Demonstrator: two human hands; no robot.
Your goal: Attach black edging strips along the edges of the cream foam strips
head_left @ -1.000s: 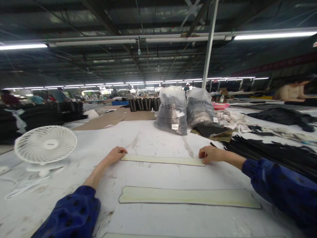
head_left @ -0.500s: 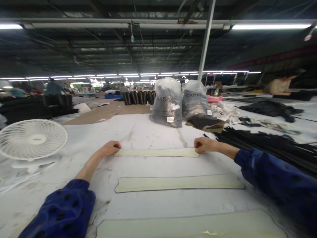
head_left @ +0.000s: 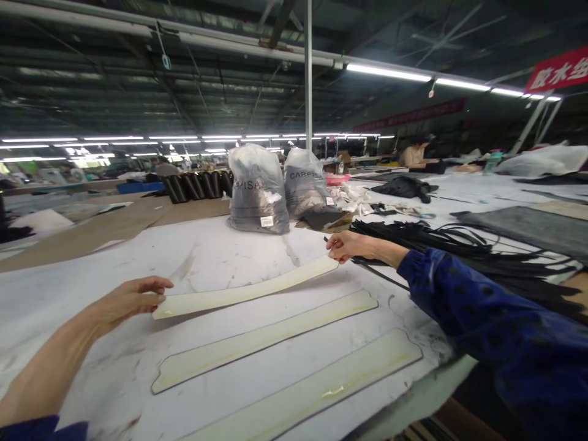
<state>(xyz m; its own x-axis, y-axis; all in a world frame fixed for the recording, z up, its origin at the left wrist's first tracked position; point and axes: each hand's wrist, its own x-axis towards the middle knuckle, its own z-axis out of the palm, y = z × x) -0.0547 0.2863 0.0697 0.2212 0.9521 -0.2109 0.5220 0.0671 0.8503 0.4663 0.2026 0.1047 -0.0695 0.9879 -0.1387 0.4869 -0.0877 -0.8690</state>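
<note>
Three long pale cream strips with dark edges lie across the white table top [head_left: 202, 266]. My right hand [head_left: 349, 246] pinches the right end of the farthest strip [head_left: 257, 291], which is raised and bends along its length. At that strip's left end is my left hand [head_left: 138, 297], fingers stretched and apart, the lower ones touching or nearly touching it. Closer in are the middle strip [head_left: 271, 337] and the nearest strip [head_left: 321, 392], the latter with a shiny wet-looking patch. A small dark tip shows beside my right fingertips; whether I hold it is unclear.
Two filled plastic bags [head_left: 257, 196] stand beyond the strips. A heap of black straps [head_left: 441, 245] lies by my right forearm. Farther off are dark rolls [head_left: 197, 187], brown sheet material [head_left: 184, 213] and a seated person [head_left: 413, 153]. A metal pole [head_left: 308, 92] rises behind the bags.
The view has swung right, and the fan has left it. The far strip's right end has come up off the table in my right hand. My left fingers have opened out.
</note>
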